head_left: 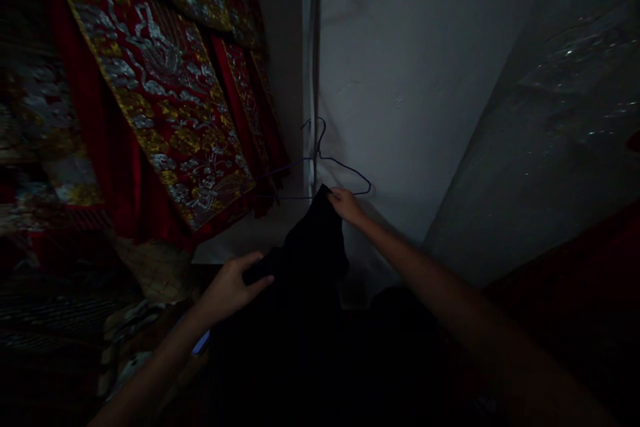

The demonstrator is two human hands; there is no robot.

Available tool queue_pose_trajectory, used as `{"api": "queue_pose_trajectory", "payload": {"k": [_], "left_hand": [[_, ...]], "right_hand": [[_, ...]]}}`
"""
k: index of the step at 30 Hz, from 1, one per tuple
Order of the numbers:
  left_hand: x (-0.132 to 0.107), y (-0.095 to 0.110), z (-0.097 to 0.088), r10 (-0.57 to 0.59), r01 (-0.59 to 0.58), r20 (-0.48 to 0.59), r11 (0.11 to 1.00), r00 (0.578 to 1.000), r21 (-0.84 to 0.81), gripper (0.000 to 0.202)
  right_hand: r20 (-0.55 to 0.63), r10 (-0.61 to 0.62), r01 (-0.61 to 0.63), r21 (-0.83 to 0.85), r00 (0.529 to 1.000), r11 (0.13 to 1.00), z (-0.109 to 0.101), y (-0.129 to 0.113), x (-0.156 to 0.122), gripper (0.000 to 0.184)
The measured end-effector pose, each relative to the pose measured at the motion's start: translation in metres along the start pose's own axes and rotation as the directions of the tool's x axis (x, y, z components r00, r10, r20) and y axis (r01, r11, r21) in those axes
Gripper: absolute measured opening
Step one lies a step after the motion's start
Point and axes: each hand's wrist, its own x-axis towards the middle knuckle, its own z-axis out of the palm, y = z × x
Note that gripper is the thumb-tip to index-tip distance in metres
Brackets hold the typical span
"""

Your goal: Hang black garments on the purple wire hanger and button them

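Note:
A black garment [313, 247] stretches between my two hands, too dark for its kind to show. My right hand [346, 205] is closed on its upper corner, just below the bottom bar of a thin dark wire hanger [345, 164]. The hanger hangs by its hook at a narrow upright strip [312, 80] along the wall. Lower and to the left, my left hand [245, 281] grips the garment's side between thumb and fingers. Below the hands the cloth fades into darkness, and its lower end is hidden.
Red cloth embroidered in gold and silver [165, 80] hangs at the left, its edge close to the hanger. A pale wall [400, 67] stands behind. Shiny clear plastic [575, 73] covers the right side. Dim folded fabrics [135, 313] lie at lower left.

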Motion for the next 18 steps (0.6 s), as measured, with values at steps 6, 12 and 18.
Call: {"api": "queue_pose_trajectory", "payload": {"k": [6,12,18], "left_hand": [[0.016,-0.031,-0.023,-0.103,0.11,-0.096,0.992,0.99,0.068,0.024],[0.067,-0.005,-0.031,0.063,-0.062,0.008,0.948,0.998,0.313,0.021],[0.108,0.061,-0.023,0.33,-0.344,0.107,0.926,0.938,0.156,0.023]], "right_hand": [[0.021,0.043,-0.042,-0.049,0.999,0.998,-0.046,0.01,-0.026,0.035],[0.057,-0.035,0.045,-0.178,0.998,0.983,-0.1,-0.009,-0.052,0.039],[0.065,-0.082,0.093,-0.18,0.994,0.979,-0.109,-0.027,-0.066,0.039]]}}
